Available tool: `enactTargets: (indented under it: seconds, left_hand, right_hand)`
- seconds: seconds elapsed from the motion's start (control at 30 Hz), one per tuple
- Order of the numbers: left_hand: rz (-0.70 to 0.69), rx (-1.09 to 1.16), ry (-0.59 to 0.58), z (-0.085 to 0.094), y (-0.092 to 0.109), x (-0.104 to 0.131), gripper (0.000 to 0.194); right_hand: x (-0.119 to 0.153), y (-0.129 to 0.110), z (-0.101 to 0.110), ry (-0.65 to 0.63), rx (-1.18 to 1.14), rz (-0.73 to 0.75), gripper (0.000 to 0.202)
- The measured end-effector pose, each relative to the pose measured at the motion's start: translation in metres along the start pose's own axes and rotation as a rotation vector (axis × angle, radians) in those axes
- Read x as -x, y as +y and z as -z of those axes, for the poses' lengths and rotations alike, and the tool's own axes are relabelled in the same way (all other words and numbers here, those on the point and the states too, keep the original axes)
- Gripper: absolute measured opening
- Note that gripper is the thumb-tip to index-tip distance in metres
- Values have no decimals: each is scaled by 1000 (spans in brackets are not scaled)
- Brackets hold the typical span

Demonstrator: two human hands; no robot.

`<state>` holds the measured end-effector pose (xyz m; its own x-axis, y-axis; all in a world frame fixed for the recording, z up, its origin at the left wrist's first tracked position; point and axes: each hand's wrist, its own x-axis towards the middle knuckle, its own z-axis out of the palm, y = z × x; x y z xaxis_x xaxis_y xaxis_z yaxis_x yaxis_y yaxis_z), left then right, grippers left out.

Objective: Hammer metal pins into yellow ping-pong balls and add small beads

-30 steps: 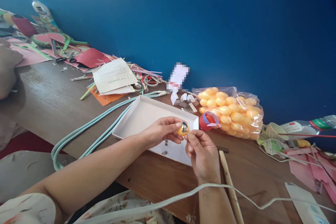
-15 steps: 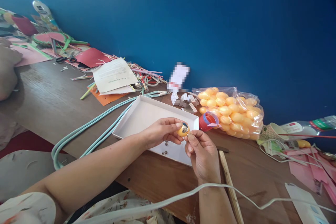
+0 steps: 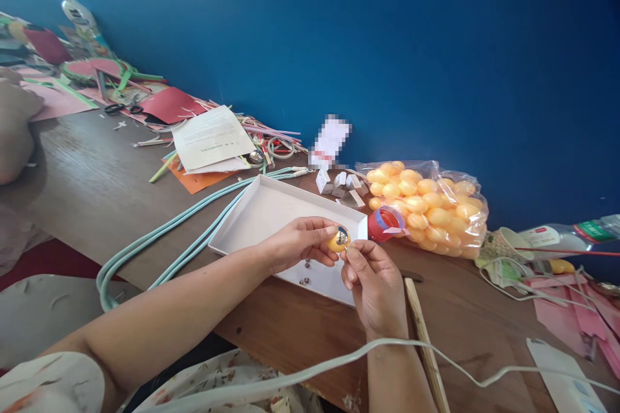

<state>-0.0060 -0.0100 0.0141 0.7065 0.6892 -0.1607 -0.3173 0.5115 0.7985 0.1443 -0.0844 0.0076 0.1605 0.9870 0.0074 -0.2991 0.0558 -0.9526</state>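
Between the thumb and fingers of my left hand [image 3: 300,242] is a small yellow ball [image 3: 334,244] with a shiny metal piece on its upper side. My right hand [image 3: 375,281] is closed in a pinch at the ball's lower right. What its fingertips grip is too small to make out. Both hands are over a shallow white box [image 3: 261,197]. Several small metal pieces [image 3: 305,281] lie in the box below my left hand.
Beyond the box lie a clear bag of yellow balls [image 3: 431,213] and a red cup [image 3: 382,224]. Pale blue cords [image 3: 174,222] loop at left. A wooden stick [image 3: 421,329] is by my right forearm, which a white cable [image 3: 387,341] crosses. Papers [image 3: 210,135] and another person's arm [image 3: 14,129] are farther left.
Almost nothing differs. Both hands keep the same hold at the ball, and the whole view has shifted very slightly.
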Motion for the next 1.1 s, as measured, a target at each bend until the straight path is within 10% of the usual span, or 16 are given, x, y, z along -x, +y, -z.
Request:
enactTargets:
  seconds: [1.1]
  left_hand:
    - [-58,-119,-5,2,-3,0,41]
  right_hand:
    - [-2,0,6,-28,62,-14,11]
